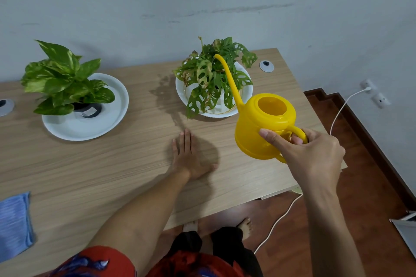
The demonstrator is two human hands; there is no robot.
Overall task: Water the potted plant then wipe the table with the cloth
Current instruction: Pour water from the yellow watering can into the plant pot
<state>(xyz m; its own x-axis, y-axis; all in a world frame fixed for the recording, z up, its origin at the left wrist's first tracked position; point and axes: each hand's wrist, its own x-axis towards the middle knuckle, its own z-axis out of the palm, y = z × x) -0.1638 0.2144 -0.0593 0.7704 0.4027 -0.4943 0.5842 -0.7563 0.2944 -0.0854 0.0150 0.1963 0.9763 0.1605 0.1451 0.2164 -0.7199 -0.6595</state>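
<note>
Right hand [315,155] gripping yellow watering can [263,126], left hand [191,155] flat, released, pot label [89,113] unreadable

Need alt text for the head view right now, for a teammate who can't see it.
The right hand holds a yellow watering can by its handle, spout over the holey-leaved plant in a white dish. The left hand lies flat on the wooden table; a blue cloth sits at its left edge.
</note>
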